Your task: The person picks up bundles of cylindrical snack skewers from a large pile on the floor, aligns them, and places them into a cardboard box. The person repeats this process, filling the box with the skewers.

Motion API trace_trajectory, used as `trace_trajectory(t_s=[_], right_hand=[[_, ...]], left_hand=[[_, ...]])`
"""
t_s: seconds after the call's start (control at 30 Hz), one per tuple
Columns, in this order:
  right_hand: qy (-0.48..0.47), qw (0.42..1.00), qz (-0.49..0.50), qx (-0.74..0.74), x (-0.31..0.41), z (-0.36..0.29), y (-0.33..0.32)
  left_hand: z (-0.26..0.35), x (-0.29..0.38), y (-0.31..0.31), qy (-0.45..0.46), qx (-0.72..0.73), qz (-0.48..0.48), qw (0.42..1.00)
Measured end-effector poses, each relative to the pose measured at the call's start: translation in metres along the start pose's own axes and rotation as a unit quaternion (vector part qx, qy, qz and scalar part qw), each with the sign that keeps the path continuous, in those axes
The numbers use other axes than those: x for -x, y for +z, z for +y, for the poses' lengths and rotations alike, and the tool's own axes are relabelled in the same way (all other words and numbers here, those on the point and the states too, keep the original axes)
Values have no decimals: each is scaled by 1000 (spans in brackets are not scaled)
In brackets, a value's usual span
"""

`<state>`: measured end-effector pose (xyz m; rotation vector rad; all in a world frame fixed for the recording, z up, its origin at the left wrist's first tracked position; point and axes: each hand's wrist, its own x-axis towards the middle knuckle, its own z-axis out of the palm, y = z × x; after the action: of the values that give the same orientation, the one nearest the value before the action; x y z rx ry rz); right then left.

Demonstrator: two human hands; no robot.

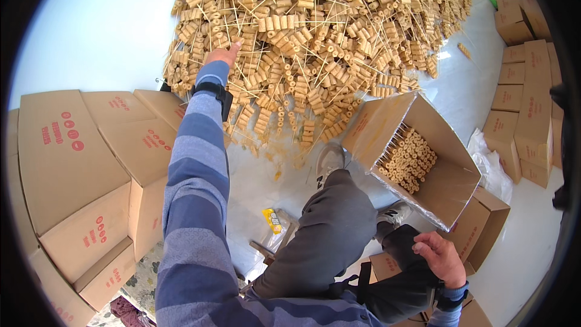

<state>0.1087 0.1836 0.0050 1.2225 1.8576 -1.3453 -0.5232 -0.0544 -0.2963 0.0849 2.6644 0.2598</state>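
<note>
My left hand [224,56] reaches out to the left part of a big heap of skewered, ring-shaped tan food pieces [290,41]. Its thumb points up over the skewers, but the other fingers are mostly hidden, so whether it grips one is unclear. Low on the right, my right hand [439,256] rests above my right leg with its fingers curled in; nothing shows in it. Just beyond that hand, an open cardboard box [449,190] lined with clear plastic film stands tilted. Inside it, many skewered pieces [408,159] are packed side by side, their round ends facing up.
Printed cardboard cartons [72,159] are stacked at left; more cartons [517,113] stand at right beside a crumpled white plastic bag [488,159]. A yellow packet [272,220] lies near a wooden stool [283,234]. One loose skewer [464,51] is on the floor. Crumbs lie before my shoe [330,161].
</note>
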Motion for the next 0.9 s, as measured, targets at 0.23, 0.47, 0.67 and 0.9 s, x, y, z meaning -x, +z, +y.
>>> trace_trajectory(t_s=[0.23, 0.47, 0.67, 0.9], right_hand=[[-17, 1000, 10, -10, 5, 16, -2], [-33, 999, 17, -10, 10, 17, -7], [-68, 997, 19, 17, 15, 11, -5], [-100, 994, 28, 21, 30, 1, 4]], left_hand=[[11, 24, 14, -130, 172, -131, 968], [-9, 64, 14, -92, 378, -214, 896], [-27, 131, -27, -1, 463, -238, 854], [-23, 189, -100, 72, 531, -140, 833]])
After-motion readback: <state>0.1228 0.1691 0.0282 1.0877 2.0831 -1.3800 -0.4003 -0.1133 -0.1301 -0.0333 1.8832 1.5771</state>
